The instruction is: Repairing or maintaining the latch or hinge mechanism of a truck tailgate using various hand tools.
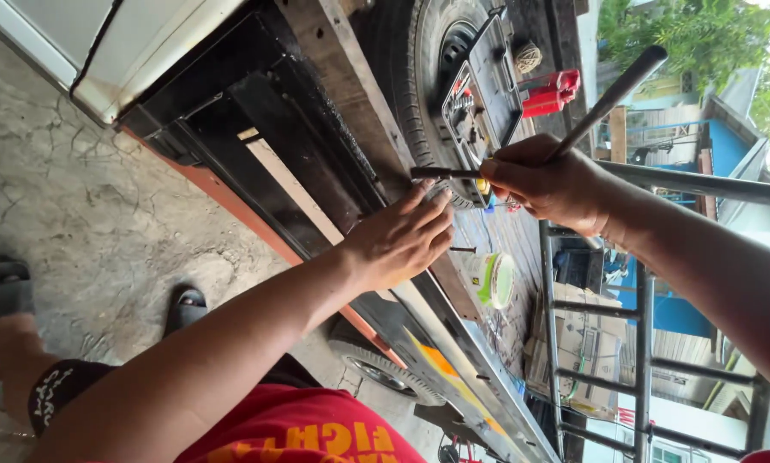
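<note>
Two hands on this: my right hand [546, 183] is clamped round the dark metal rod [603, 103] over the truck bed's [350, 86] side edge, my left hand [399, 238] flat and empty on that edge. I'd go slow, bracing there.

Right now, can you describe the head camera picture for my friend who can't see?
The picture is turned sideways: a right hand grips a long dark metal tool, while the left hand rests open on the wooden edge of a truck bed. A spare tyre, open tool case and green-lidded tub lie there.
</note>
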